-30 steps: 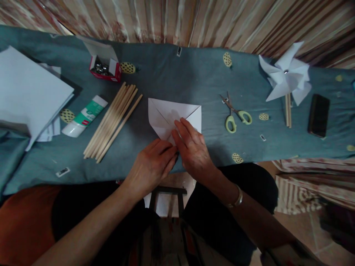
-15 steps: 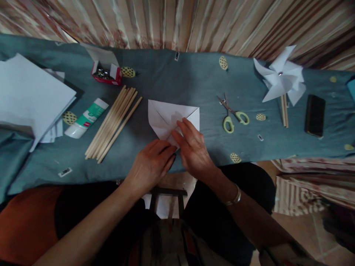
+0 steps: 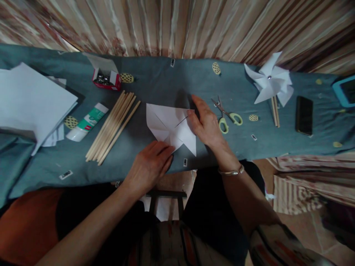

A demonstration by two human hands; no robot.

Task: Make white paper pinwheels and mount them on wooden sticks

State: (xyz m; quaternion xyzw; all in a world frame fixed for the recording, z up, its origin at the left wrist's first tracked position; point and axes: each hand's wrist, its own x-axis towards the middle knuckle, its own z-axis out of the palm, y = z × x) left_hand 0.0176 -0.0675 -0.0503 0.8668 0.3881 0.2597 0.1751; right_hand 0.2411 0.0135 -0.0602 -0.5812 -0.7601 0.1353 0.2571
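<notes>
A white sheet of paper lies on the cloth in front of me, with slits running in from its corners and a part folded toward the middle. My left hand is closed on its near edge, fingertips pressing the paper. At the far right corner, my right hand has thumb and forefinger apart, the thumb touching that corner. Just right of this hand lie scissors with light green handles, blades partly spread.
To the left are wooden sticks, a glue stick, a red box of metal pins and stacked paper. A finished paper pinwheel, a phone and a blue-framed device are on the right.
My right hand has moved from the paper's middle out to its far right corner, and its fingers have spread. The right part of the paper now shows. My left hand stays at the near edge.
</notes>
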